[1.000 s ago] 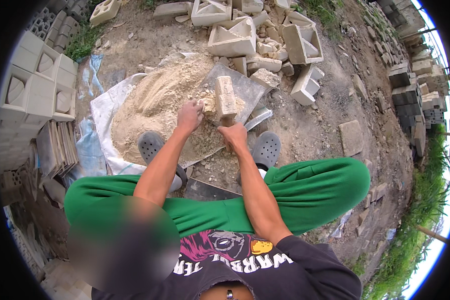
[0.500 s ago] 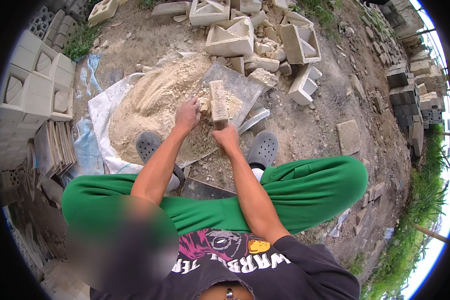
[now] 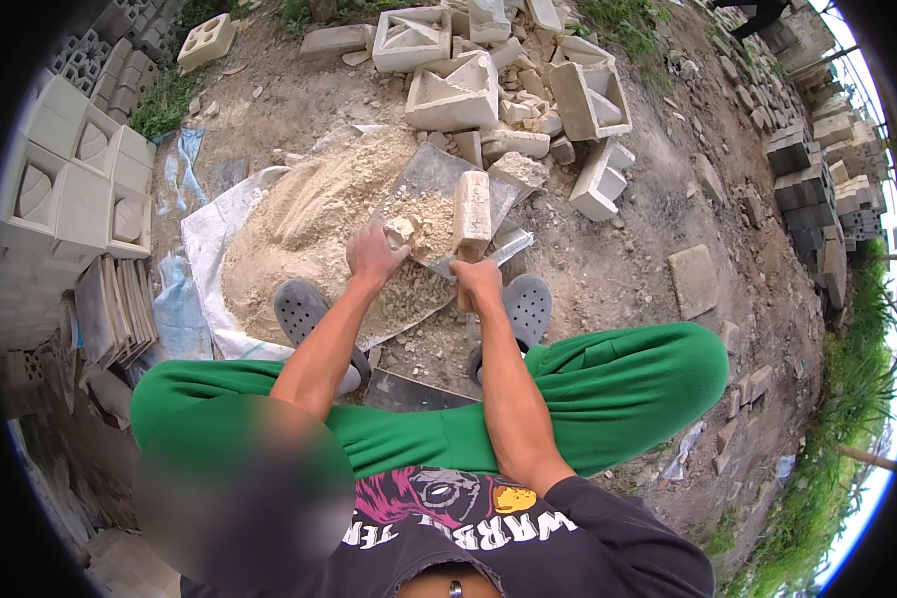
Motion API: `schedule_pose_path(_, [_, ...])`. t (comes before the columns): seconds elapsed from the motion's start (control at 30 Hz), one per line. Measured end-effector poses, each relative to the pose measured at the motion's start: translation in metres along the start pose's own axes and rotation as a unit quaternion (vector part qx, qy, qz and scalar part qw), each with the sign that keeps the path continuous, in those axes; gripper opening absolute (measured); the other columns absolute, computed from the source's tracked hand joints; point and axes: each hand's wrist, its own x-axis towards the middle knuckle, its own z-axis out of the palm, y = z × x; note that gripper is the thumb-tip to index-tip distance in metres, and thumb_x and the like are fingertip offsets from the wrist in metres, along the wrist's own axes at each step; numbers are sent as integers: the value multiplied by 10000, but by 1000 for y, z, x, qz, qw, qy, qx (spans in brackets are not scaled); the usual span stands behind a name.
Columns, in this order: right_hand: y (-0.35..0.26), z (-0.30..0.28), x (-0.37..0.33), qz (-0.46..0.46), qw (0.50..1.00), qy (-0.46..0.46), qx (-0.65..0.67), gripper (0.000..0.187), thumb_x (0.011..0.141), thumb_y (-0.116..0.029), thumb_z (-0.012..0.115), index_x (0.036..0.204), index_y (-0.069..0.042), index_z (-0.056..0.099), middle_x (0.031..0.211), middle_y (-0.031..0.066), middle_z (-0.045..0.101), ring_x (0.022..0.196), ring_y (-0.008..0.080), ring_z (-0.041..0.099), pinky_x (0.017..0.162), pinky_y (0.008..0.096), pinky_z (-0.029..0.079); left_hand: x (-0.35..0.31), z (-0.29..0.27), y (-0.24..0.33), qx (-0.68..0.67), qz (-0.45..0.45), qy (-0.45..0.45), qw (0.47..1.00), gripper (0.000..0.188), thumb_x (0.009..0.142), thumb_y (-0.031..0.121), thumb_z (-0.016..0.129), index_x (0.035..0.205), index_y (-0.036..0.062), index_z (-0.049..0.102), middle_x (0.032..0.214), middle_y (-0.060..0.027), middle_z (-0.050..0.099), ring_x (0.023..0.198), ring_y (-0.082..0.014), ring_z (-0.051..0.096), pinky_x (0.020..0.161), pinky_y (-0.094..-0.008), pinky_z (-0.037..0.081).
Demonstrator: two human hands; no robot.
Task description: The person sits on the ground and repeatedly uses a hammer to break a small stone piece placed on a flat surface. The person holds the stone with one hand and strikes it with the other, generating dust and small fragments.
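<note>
My right hand [image 3: 478,281] is wrapped round the short handle of a wooden mallet [image 3: 472,207], whose long block-shaped head points away from me. The mallet is raised beside a dark flat slab [image 3: 431,171] strewn with pale crumbs. My left hand [image 3: 372,253] has its fingers closed on a pale broken chunk [image 3: 401,229] at the slab's near left side. Left of the slab, a mound of sandy crushed material [image 3: 304,214] lies on a white woven sack [image 3: 204,224].
Broken cream-coloured moulded blocks [image 3: 455,95] are heaped beyond the slab. Patterned blocks [image 3: 85,204] stand stacked at left, with thin boards [image 3: 115,311] below them. Grey blocks [image 3: 807,189] are piled at far right. A flat stone [image 3: 693,279] lies on the ground at right.
The mallet and my right hand have shifted right, away from the chunk. My left hand stays by the chunk, which now shows more plainly. The whole view has tilted slightly.
</note>
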Motion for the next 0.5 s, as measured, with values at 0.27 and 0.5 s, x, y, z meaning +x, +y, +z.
schedule_pose_path(0.27, [-1,6,0,61,996,-57,44,338,704,-213,744,783,107,670,687,144,700,547,232,690,536,357,553,-5,26,2,83,120,155,977,577,765,293,748,1266,59,583,1336,-180,520,1308,-341,455,1115,-491,322])
schedule_pose_path(0.5, [8,16,3,55,994,-57,71,407,710,-260,740,846,120,694,765,217,720,656,288,740,624,389,583,15,33,12,122,276,85,949,437,832,196,700,1266,185,653,1340,-67,573,1311,-289,480,1135,-476,301])
